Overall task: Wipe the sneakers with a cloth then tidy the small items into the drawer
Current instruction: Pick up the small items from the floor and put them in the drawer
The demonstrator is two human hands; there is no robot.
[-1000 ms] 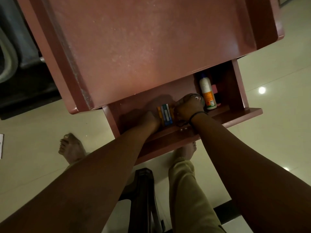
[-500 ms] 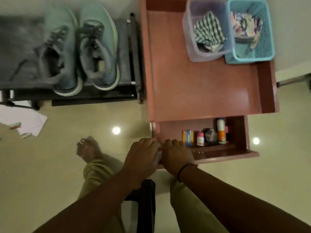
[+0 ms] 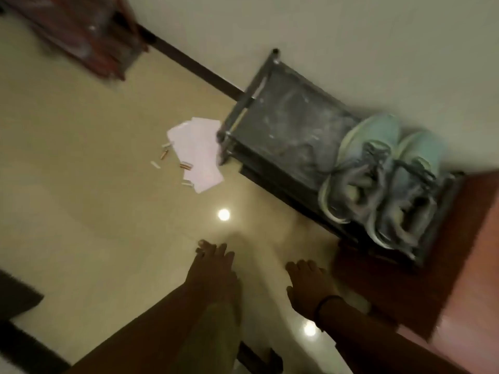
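Reaching out over the floor, your left hand [image 3: 213,268] and right hand [image 3: 307,287] both hang with fingers extended and nothing in them, so neither one grasps any item at this moment. The picture is smeared, so treat finer detail as uncertain.

The sneakers [image 3: 378,182] sit side by side on top of the dark shoe rack [image 3: 283,130], near its right end, close to the reddish cabinet [image 3: 475,238]. The drawer itself is not in view, and I cannot tell whether it stands out or is pushed in.

Several small items [image 3: 172,164] lie scattered on the tiles around and partly on some white paper [image 3: 197,149], just left of the rack's corner and well apart from your hands. If they belong to the tidy-up, that is where trouble starts. They look thin and light, so a hurried pinch may flick one under the rack, where you lose sight of it. Scooping them together with the paper could let them slide off its edge. The glossy floor [image 3: 81,198] shows bright reflections and the pieces are pale, so one is easy to miss. Your bare feet are not visible now; stepping forward without looking risks treading on a piece. Leaning in also brings your right forearm near the rack's edge and the shoes, which a careless brush could knock down.
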